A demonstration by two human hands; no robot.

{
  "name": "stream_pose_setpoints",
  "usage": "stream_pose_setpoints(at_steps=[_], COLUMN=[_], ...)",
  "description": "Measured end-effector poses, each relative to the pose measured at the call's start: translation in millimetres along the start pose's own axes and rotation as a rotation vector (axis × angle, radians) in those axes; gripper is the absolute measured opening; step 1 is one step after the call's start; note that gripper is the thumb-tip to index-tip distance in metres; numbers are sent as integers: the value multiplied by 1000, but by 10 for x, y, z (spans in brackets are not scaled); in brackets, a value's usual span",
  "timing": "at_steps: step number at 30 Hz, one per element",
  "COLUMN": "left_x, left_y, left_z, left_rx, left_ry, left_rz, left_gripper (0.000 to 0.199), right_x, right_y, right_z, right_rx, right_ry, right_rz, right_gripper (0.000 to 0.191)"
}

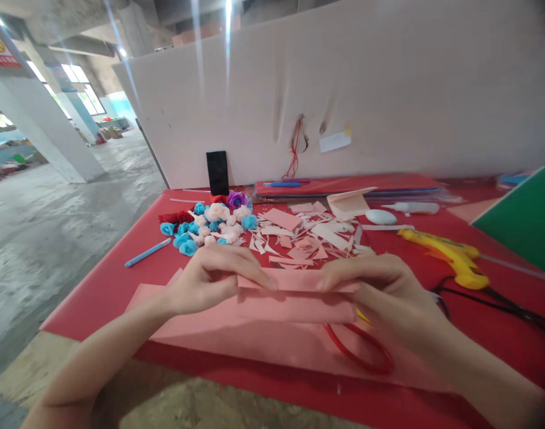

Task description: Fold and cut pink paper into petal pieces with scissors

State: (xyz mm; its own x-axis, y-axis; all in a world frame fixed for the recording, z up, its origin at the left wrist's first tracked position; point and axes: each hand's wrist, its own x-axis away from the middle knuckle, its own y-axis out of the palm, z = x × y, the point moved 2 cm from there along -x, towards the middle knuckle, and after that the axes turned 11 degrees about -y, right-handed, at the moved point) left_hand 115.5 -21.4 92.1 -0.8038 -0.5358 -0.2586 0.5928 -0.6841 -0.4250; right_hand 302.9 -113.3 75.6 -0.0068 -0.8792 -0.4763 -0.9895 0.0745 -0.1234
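Between my two hands is a folded strip of pink paper (294, 305), held up above the table. My left hand (218, 277) pinches its left end, thumb below and fingers on top. At the other end my right hand (383, 286) grips the upper edge in the same way. A larger pink paper sheet (201, 330) lies flat underneath. Scissors with a red handle loop (388, 363) rest on that sheet below my right hand, their blades hidden. Just beyond the hands lie pink and white paper scraps (299, 229).
Blue, pink, red and purple paper roses (216, 214) cluster at the left, near a blue pen (147, 252). A black phone (217, 173) leans on the white board (352, 77). A yellow glue gun (455, 256) with its cord lies right, near a white bottle (415, 207) and green board (526, 220).
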Motion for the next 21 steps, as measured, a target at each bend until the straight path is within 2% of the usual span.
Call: stream_pose_setpoints(at_steps=[5, 11, 17, 21], left_x=[1, 4, 29, 42], left_y=[-4, -5, -18, -29], left_z=[-2, 16, 37, 55], left_rx=[-8, -11, -100, -125], left_ry=[-5, 54, 70, 130], left_rz=[11, 8, -3, -35], left_gripper=[31, 36, 33, 39], right_x=[-8, 7, 21, 16], right_y=[17, -8, -7, -8], right_z=[-49, -22, 46, 96], right_rx=[4, 108, 52, -62], right_ry=[-12, -133, -80, -22], right_rz=[-25, -90, -119, -142], right_gripper=[28, 35, 32, 30])
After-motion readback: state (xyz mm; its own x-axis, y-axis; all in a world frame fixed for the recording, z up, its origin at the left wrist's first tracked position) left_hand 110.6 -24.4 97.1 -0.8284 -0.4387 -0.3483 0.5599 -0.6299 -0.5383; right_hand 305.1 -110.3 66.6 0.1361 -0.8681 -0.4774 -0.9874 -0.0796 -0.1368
